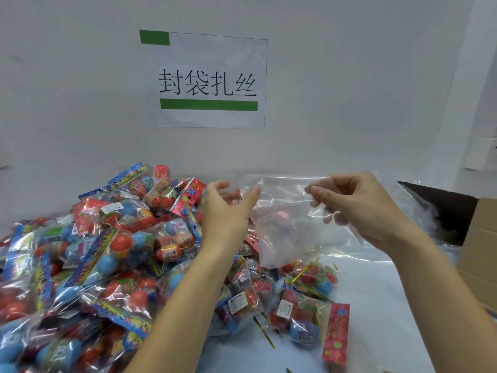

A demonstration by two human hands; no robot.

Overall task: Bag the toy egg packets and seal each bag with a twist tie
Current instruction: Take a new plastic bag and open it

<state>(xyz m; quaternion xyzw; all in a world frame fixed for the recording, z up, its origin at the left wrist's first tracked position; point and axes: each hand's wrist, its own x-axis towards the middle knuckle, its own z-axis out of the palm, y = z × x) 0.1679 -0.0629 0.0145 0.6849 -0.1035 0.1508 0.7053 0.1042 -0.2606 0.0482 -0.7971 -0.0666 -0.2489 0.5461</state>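
Two bare forearms reach up from the bottom edge, hands raised over a worktable (376,305) w/ a clear plastic bag (290,219) stretched between them. Right hand (357,208) pinches the bag's top edge betw. thumb and curled fingers; left hand (228,211) is at the opposite edge, fingers loosely bent, thumb against the film. Whether it truly grips or only touches can't be told. Hands are apart, the bag's width betw. them, and the bag looks empty, hanging above the table. Judged step: opening the bag's mouth, before any packet goes in. Next move likely needs one hand to keep the mouth spread while the other picks from the heap of toy egg packets (94,251), piled at left and spilling under the bag; thin film may cling shut, so a firm two-point hold matters. Gold twist ties (265,331) lie scattered on the table near the loose packets at centre-right, ready for sealing. Beyond: a cardboard box (478,238) at right w/ more clear film beside it, and a wall sign (209,79) in Chinese characters w/ green bars.
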